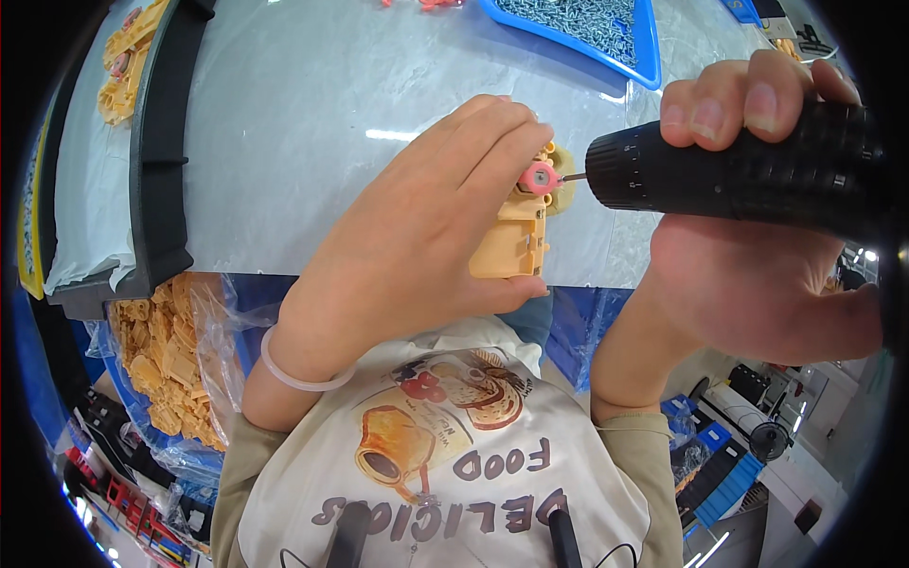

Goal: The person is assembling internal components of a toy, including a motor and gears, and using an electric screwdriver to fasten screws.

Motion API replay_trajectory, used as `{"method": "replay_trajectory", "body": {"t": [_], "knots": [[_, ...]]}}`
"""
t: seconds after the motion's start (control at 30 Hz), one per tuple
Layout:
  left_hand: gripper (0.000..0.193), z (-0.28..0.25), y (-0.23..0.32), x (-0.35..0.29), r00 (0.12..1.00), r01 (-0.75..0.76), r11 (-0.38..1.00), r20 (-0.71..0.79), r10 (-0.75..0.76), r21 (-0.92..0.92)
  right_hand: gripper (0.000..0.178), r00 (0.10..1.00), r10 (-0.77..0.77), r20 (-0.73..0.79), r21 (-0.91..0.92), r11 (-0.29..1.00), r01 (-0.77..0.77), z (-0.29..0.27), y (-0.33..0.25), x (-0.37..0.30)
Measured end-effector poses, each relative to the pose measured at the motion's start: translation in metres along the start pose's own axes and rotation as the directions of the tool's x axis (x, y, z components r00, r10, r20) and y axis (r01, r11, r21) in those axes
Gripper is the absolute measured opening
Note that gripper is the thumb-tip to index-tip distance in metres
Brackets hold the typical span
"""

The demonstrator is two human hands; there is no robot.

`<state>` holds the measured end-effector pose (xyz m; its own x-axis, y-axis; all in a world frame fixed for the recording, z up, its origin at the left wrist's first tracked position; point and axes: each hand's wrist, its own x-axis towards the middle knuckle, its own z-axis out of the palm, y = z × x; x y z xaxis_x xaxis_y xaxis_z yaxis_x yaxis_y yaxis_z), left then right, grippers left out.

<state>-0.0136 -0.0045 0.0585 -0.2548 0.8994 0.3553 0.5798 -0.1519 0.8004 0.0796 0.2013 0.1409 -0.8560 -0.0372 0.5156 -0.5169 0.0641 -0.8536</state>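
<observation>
My left hand [426, 208] grips a yellow-orange plastic housing [516, 241] against the table, fingers over its far end and thumb at its near edge. A pink round part [539, 178] sits in the housing. Behind the housing shows a tan rounded piece [562, 180], partly hidden. In my right hand [757, 275] is a black power screwdriver [720, 166], fingers wrapped round its body. Its thin metal bit [574, 177] points left and reaches the pink part's edge. Whether a screw is at the tip is too small to tell.
A blue tray of screws [587, 28] stands at the far side of the grey table [284, 170]. On the left, a black-edged tray [166, 151] holds more yellow-orange parts [128, 62]. Below it, a plastic-lined bin [166, 364] is heaped with similar parts. Pink pieces [426, 3] lie at the far edge.
</observation>
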Motion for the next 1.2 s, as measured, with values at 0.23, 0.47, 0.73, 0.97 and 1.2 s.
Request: {"method": "replay_trajectory", "body": {"t": [0.23, 0.47, 0.73, 0.97, 1.2], "knots": [[0.071, 0.001, -0.003, -0.001, 1.000, -0.020, 1.000, 0.007, 0.020, -0.002, 0.042, 0.998, 0.032, 0.048, -0.107, 0.994, -0.027, -0.004, -0.008, 0.001], [0.068, 0.002, -0.003, -0.002, 1.000, -0.017, 1.000, 0.006, 0.017, -0.015, 0.043, 0.999, 0.003, 0.050, -0.037, 0.999, -0.001, -0.009, -0.001, -0.007], [0.075, 0.002, -0.006, -0.002, 0.999, -0.042, 0.995, -0.010, 0.041, -0.094, 0.046, 0.997, -0.047, 0.056, 0.051, 0.998, 0.044, -0.021, 0.011, -0.019], [0.086, 0.001, -0.006, 0.000, 0.999, 0.033, 0.991, 0.035, -0.029, -0.128, 0.047, 0.994, -0.090, 0.064, 0.110, 0.991, 0.082, -0.031, 0.016, -0.017], [0.088, -0.004, 0.000, 0.002, 0.995, 0.086, 0.993, 0.061, -0.081, -0.082, 0.070, 0.997, 0.002, 0.081, 0.039, 0.999, -0.005, 0.015, -0.005, 0.001]]}}
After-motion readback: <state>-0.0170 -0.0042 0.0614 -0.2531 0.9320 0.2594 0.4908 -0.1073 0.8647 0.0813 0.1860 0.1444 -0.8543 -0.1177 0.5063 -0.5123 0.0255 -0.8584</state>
